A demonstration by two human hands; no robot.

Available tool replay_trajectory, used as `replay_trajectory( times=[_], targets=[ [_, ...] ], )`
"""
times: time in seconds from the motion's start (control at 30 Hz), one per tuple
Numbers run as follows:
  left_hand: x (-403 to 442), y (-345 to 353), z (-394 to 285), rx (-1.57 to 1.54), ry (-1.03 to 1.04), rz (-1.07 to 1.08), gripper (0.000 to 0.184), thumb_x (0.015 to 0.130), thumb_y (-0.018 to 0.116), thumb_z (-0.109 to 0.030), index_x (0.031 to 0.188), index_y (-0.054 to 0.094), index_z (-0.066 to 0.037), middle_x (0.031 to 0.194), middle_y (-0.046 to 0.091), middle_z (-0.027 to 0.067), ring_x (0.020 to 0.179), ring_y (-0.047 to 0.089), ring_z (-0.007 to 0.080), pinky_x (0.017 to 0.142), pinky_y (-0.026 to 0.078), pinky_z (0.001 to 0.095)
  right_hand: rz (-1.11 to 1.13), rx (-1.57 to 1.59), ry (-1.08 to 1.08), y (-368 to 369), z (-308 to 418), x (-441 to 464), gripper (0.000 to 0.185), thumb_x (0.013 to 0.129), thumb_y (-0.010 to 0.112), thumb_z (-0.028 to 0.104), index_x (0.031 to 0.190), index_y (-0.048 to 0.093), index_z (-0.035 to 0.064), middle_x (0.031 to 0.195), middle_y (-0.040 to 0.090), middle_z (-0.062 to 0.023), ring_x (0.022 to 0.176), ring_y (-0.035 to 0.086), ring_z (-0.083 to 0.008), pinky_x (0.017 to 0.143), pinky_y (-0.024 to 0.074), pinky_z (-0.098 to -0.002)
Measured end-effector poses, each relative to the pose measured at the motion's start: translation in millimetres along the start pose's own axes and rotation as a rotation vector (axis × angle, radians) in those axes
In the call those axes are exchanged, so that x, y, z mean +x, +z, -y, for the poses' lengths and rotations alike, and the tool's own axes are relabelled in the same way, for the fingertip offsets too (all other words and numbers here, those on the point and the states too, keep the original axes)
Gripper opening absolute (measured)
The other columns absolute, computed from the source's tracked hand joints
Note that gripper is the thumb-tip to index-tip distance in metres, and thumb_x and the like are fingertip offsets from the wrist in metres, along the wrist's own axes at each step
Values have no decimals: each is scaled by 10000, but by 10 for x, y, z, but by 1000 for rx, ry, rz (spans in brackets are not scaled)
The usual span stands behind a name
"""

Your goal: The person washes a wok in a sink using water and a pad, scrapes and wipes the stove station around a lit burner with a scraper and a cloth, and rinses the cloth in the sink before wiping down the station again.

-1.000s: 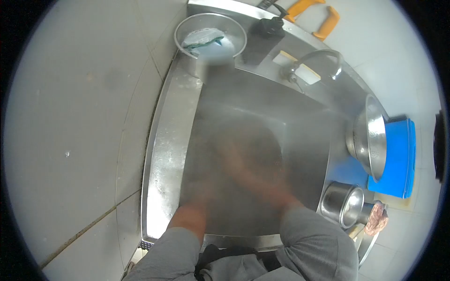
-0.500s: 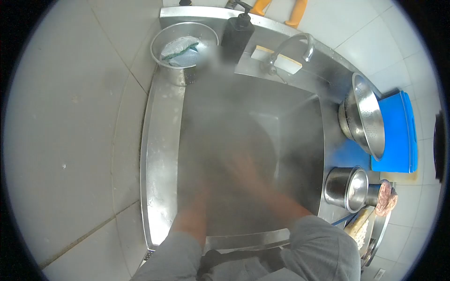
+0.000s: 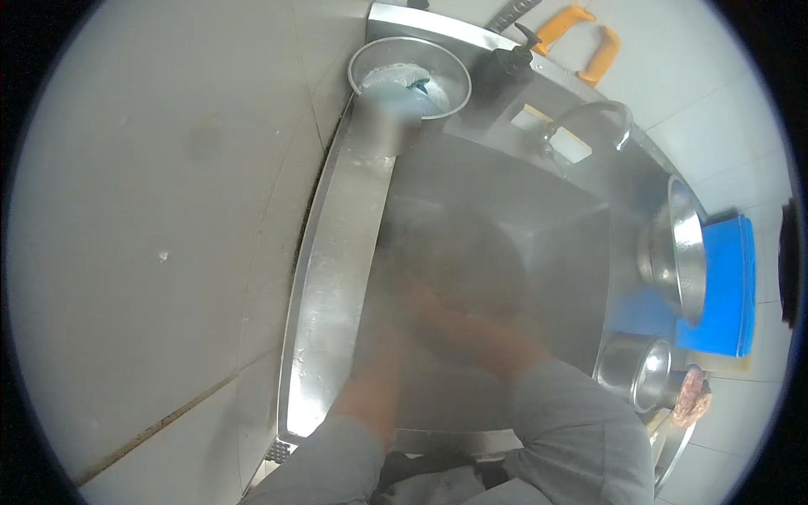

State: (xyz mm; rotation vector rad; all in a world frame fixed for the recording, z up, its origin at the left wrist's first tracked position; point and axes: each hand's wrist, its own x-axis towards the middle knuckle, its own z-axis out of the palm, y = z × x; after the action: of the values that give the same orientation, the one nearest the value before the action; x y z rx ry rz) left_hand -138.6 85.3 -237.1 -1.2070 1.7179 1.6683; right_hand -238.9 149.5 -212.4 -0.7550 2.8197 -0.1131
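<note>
Both my forearms reach down into a steel sink (image 3: pixel 555 252), and a hazy blur covers the middle of the view. My right hand (image 3: pixel 421 299) is a smeared shape over a dark round thing (image 3: pixel 475 261) in the basin; its fingers cannot be made out. My left hand (image 3: pixel 391 324) lies to the left of it, also lost in the haze. Whether either hand holds anything is hidden.
A steel pot (image 3: pixel 454 63) with a whitish and green cloth stands at the back left. Beside it are a dark pump bottle (image 3: pixel 505 76), a sponge (image 3: pixel 568 145) and a faucet (image 3: pixel 623 118). Colanders (image 3: pixel 677 252), a blue bin (image 3: pixel 724 286) and steel containers (image 3: pixel 635 370) stand at the right.
The view has shifted, so the sink and pot appear further right. My right hand has moved left within the basin, closer to my left hand.
</note>
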Motion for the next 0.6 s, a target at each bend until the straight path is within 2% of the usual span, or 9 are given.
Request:
replay_trajectory(
  times=[0.07, 0.1, 0.2, 0.27, 0.33, 0.43, 0.5, 0.57, 0.6],
  targets=[
    [-7, -13, 12, -5, 0, 7, 615, 976, 331, -452, 1387, 376, 3, 1415, 413, 182, 1328, 356, 328, 1081, 288, 437, 4, -2, -167, -98, 23, -298, 473, 979, 426, 289, 1412, 376, 104, 1377, 447, -158, 1284, 406, -311, 1075, 312, -453],
    [-8, -17, 2, -5, 3, 7, 616, 977, 329, -453, 1388, 375, 3, 1415, 413, 182, 1328, 355, 328, 1081, 288, 438, 25, 26, -139, -159, -103, -218, 473, 978, 429, 288, 1411, 377, 105, 1377, 447, -158, 1285, 405, -312, 1077, 309, -454],
    [-11, 26, -30, -11, 2, -5, 620, 979, 324, -457, 1391, 372, 4, 1417, 412, 181, 1329, 354, 327, 1081, 287, 438, 117, 131, 208, -314, -642, 547, 473, 974, 438, 283, 1409, 381, 108, 1375, 448, -156, 1285, 401, -315, 1082, 298, -457],
    [-42, 17, -94, -8, 8, -18, 622, 981, 320, -460, 1392, 370, 4, 1417, 411, 181, 1330, 353, 327, 1080, 287, 438, 153, 170, 291, -391, -824, 754, 472, 972, 443, 280, 1408, 384, 110, 1374, 449, -155, 1286, 398, -317, 1085, 291, -460],
    [-50, 63, -166, -17, 9, -39, 625, 982, 316, -462, 1394, 368, 5, 1418, 410, 181, 1330, 352, 327, 1080, 287, 438, 121, 112, 222, -342, -740, 350, 472, 969, 449, 277, 1407, 387, 111, 1373, 449, -154, 1287, 395, -319, 1088, 284, -462],
    [-71, 136, -378, -34, 11, -75, 629, 984, 310, -466, 1397, 364, 6, 1420, 409, 180, 1331, 351, 327, 1080, 287, 438, -33, 12, -66, -327, -703, -786, 472, 966, 457, 272, 1405, 391, 114, 1371, 450, -153, 1288, 391, -322, 1092, 274, -465],
    [-110, 131, -535, -37, 21, -106, 631, 986, 307, -468, 1399, 362, 6, 1421, 408, 180, 1332, 350, 326, 1080, 287, 438, 8, 114, 89, -390, -1158, -1083, 472, 963, 463, 269, 1404, 394, 116, 1370, 451, -152, 1288, 388, -325, 1095, 267, -468],
    [-271, 162, -730, -45, 49, -117, 634, 988, 303, -471, 1400, 360, 7, 1422, 407, 180, 1333, 350, 326, 1080, 287, 438, -8, 277, 541, -315, -1755, -1034, 472, 961, 469, 266, 1403, 397, 118, 1369, 451, -150, 1289, 385, -327, 1098, 259, -470],
    [-369, 199, -836, -50, 65, -110, 635, 988, 301, -472, 1401, 359, 7, 1422, 406, 180, 1333, 349, 326, 1080, 287, 439, -288, 312, 700, -84, -1991, -1017, 477, 945, 487, 241, 1402, 402, 133, 1356, 462, -144, 1291, 378, -335, 1099, 255, -481]
  ],
)
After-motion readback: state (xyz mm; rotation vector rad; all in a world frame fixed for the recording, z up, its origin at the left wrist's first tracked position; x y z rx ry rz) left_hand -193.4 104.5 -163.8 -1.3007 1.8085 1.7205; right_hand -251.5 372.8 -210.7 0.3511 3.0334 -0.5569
